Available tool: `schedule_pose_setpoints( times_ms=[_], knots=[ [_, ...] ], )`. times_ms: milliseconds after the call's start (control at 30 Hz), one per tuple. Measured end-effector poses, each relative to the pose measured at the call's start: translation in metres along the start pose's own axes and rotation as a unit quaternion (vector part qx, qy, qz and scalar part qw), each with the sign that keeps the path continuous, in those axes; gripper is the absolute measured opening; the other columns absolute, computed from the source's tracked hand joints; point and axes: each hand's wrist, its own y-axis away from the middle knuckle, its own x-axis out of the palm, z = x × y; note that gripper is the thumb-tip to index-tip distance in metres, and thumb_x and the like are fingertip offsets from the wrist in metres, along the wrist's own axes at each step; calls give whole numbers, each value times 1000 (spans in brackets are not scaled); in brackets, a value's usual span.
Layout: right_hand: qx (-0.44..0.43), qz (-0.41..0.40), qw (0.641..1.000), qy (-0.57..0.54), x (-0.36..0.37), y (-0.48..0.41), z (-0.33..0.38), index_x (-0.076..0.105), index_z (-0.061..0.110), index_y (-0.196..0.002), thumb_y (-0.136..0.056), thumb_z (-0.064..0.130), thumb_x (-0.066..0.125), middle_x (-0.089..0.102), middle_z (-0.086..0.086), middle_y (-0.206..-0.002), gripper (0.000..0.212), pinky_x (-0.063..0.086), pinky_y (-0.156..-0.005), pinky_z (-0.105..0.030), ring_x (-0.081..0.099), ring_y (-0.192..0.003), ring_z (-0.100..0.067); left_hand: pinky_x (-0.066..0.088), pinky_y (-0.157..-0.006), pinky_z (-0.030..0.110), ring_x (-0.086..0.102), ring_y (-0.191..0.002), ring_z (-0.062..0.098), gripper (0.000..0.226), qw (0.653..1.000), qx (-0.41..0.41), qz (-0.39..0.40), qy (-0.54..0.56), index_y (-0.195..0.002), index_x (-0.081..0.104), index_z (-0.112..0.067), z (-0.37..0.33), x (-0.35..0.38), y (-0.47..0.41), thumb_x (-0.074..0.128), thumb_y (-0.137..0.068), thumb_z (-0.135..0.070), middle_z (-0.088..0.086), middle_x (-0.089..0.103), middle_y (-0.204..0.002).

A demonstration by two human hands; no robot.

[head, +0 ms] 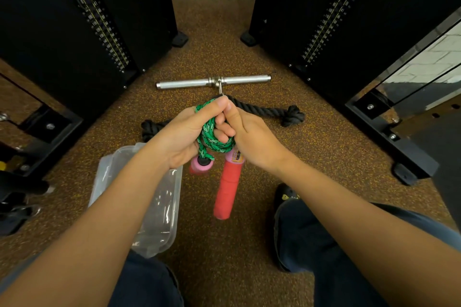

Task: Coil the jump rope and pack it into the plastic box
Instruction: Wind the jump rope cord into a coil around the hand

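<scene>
The green jump rope (212, 136) is wound in several loops, held up between both hands over the floor. My left hand (185, 136) grips the coil, its fingers curled over the top of the loops. My right hand (249, 137) pinches the rope against them from the right. Two red and pink handles hang below the coil: a short-looking one (200, 166) under my left palm and a long one (227, 188) pointing down. The clear plastic box (159, 209) lies open on the floor under my left forearm, partly hidden by it.
A chrome cable bar (212, 81) and a thick black knotted rope (272, 112) lie on the speckled rubber floor just beyond my hands. Black weight-stack towers (74, 32) stand at left and right. My knees and a dark shoe (284, 194) are at the bottom.
</scene>
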Motion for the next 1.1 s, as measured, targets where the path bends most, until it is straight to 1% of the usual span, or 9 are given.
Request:
schedule_pose_setpoints(
  times_ms=[100,200,333,667,767,867,967,1033,1100],
  knots=[
    [-1,-12,1000,5,2,1,0,50,26,-77,-99,40,23,52,10,-71,37,37,-64,-9,49,-67,-1,47,-44,13,56,-38,3,34,1000,-9,-15,-25,-56,47,-12,-3,1,2,52,-75,-39,-1,63,-46],
    [-2,-21,1000,4,10,2,1,53,18,-83,-98,41,23,58,-1,-79,40,40,-70,-22,53,-74,-11,46,-43,13,53,-35,5,39,997,-18,-40,-65,-49,49,-14,-7,0,2,55,-67,-47,0,61,-44],
    [3,-43,999,-4,17,0,2,52,17,-83,-98,43,23,57,-1,-77,41,42,-72,-29,53,-74,-13,44,-42,13,52,-35,6,44,993,-21,-72,-93,-48,48,-14,-11,-1,2,57,-63,-54,1,60,-43],
    [-4,-38,999,15,17,-5,4,55,10,-90,-96,47,23,56,-2,-76,49,47,-79,-45,55,-77,-19,45,-49,17,51,-38,9,58,972,29,-158,-169,-47,48,-14,-8,2,-1,46,-85,-58,1,59,-45],
    [-20,-34,999,23,15,-4,4,55,8,-91,-97,44,24,59,-6,-77,48,47,-77,-43,57,-75,-20,44,-57,23,51,-41,10,57,966,42,-152,-205,-48,50,-15,-10,-1,1,46,-86,-58,1,59,-46],
    [-53,-21,998,21,11,-3,6,54,4,-93,-97,40,27,62,-13,-81,46,45,-71,-34,59,-73,-21,43,-63,26,48,-44,8,54,974,18,-66,-215,-48,50,-16,-19,-6,8,47,-82,-58,-1,56,-48],
    [-93,-17,994,58,7,-3,5,50,7,-89,-96,38,30,55,1,-78,37,39,-67,-20,51,-72,-5,42,-68,26,52,-51,7,54,966,40,-62,-247,-43,50,-20,-18,-11,9,53,-76,-63,-4,56,-49],
    [-101,-17,992,74,5,-2,5,47,11,-89,-98,33,34,46,11,-74,27,38,-67,-18,47,-69,-2,45,-76,31,56,-61,11,57,958,50,-87,-267,-40,49,-20,-14,-14,7,54,-73,-67,-4,55,-52],
    [-103,-25,992,75,5,-1,4,47,11,-89,-98,33,35,42,12,-72,27,38,-65,-18,46,-66,-3,46,-82,36,58,-68,18,58,959,48,-104,-259,-39,48,-20,-11,-14,6,53,-71,-68,2,56,-56]
  ],
)
